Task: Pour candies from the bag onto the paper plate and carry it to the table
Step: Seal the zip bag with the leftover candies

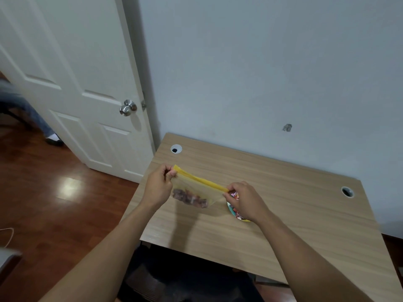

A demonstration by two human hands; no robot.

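Note:
A clear plastic bag (196, 189) with a yellow zip strip along its top hangs above the wooden desk (272, 203). Dark wrapped candies (188, 198) sit in its lower part. My left hand (158, 187) pinches the bag's left top corner, and my right hand (246, 200) pinches the right top corner. Under my right hand lies a paper plate (234, 212) with colourful candies on it, mostly hidden by the hand and wrist.
The desk stands against a pale wall and has two round cable holes (176, 148) (347, 191). A white door (87, 88) with a metal knob is at the left, above a wooden floor. A dark chair (174, 277) sits under the desk's near edge.

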